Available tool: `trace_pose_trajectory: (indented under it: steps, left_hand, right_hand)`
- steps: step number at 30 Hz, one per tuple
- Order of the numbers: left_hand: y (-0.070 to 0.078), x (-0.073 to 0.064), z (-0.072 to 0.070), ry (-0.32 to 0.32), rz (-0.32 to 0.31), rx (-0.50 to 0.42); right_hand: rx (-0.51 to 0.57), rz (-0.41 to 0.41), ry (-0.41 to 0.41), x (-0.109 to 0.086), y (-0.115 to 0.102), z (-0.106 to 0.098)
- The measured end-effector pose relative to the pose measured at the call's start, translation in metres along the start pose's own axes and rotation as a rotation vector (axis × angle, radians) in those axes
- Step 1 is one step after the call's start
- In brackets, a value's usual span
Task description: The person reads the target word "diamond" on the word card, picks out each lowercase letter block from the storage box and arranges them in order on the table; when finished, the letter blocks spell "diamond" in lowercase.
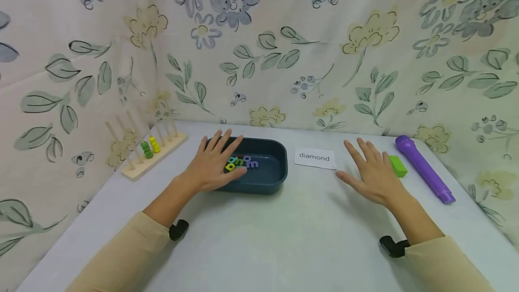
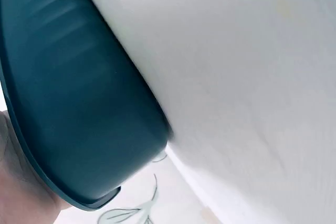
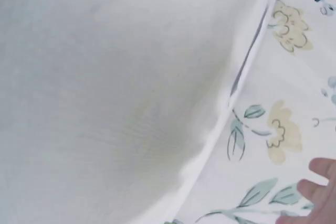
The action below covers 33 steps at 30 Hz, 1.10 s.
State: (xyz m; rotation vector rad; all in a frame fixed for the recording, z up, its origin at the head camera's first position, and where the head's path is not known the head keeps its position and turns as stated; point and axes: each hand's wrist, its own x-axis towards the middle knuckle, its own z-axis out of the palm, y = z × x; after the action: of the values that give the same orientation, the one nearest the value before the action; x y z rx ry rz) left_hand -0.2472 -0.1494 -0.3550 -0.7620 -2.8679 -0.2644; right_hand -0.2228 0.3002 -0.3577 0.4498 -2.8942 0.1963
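My left hand (image 1: 212,166), fingers spread, is over the left end of a dark teal bin (image 1: 267,188) and hides part of it. Inside the bin lie several small coloured letters (image 1: 251,164); an "m" and an "n" show among them. In the left wrist view, the bin's outer wall (image 2: 84,87) fills the left side, with part of the hand beyond its rim. My right hand (image 1: 375,177) is held with fingers spread and nothing in it, between a white card (image 1: 315,158) reading "diamond" and a bright green block (image 1: 398,166). The hand partly covers the block.
At the far right lies a purple toy microphone (image 1: 425,170). A wooden peg rack (image 1: 156,157) at the left carries green beads (image 1: 147,149) and yellow beads (image 1: 154,144). A floral curtain (image 1: 259,57) hangs behind the white table (image 1: 284,238).
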Motion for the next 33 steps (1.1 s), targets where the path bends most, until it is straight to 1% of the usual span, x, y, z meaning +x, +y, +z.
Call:
trace_pose_trajectory:
  steps: [5, 9, 11, 13, 15, 17, 19, 22, 24, 26, 30, 32, 33]
  left_hand:
    - [-0.001, 0.002, -0.002, 0.001, -0.028, -0.171]
    - [-0.005, 0.005, -0.008, -0.012, -0.047, -0.367]
    - [-0.008, 0.007, -0.014, -0.017, -0.067, -0.477]
    - [-0.014, 0.008, -0.019, -0.003, -0.094, -0.602]
    - [-0.020, 0.008, -0.024, 0.043, -0.132, -0.743]
    - [-0.027, 0.006, -0.027, 0.104, -0.164, -0.925]
    - [-0.034, 0.003, -0.029, 0.167, -0.178, -1.090]
    - [-0.043, -0.004, -0.030, 0.240, -0.195, -1.289]
    - [-0.049, -0.010, -0.030, 0.282, -0.214, -1.368]
    - [-0.056, -0.017, -0.029, 0.331, -0.247, -1.434]
    - [-0.073, -0.031, -0.026, 0.427, -0.325, -1.497]
    - [-0.080, -0.036, -0.023, 0.449, -0.355, -1.518]
    - [-0.084, -0.039, -0.021, 0.448, -0.368, -1.528]
  right_hand:
    - [0.103, 0.025, -0.036, 0.006, -0.001, -0.007]
    - [0.243, 0.037, -0.086, 0.015, -0.005, -0.017]
    - [0.310, 0.038, -0.103, 0.021, -0.007, -0.022]
    - [0.355, 0.036, -0.121, 0.026, -0.008, -0.026]
    - [0.385, 0.027, -0.156, 0.032, -0.009, -0.030]
    - [0.414, 0.023, -0.213, 0.037, -0.009, -0.034]
    - [0.443, 0.011, -0.277, 0.043, -0.010, -0.037]
    - [0.502, 0.004, -0.361, 0.052, -0.013, -0.042]
    - [0.535, 0.000, -0.390, 0.058, -0.017, -0.045]
    - [0.562, -0.004, -0.403, 0.065, -0.021, -0.047]
    - [0.582, -0.022, -0.400, 0.078, -0.032, -0.053]
    - [0.592, -0.031, -0.398, 0.084, -0.037, -0.056]
    - [0.595, -0.035, -0.397, 0.087, -0.039, -0.057]
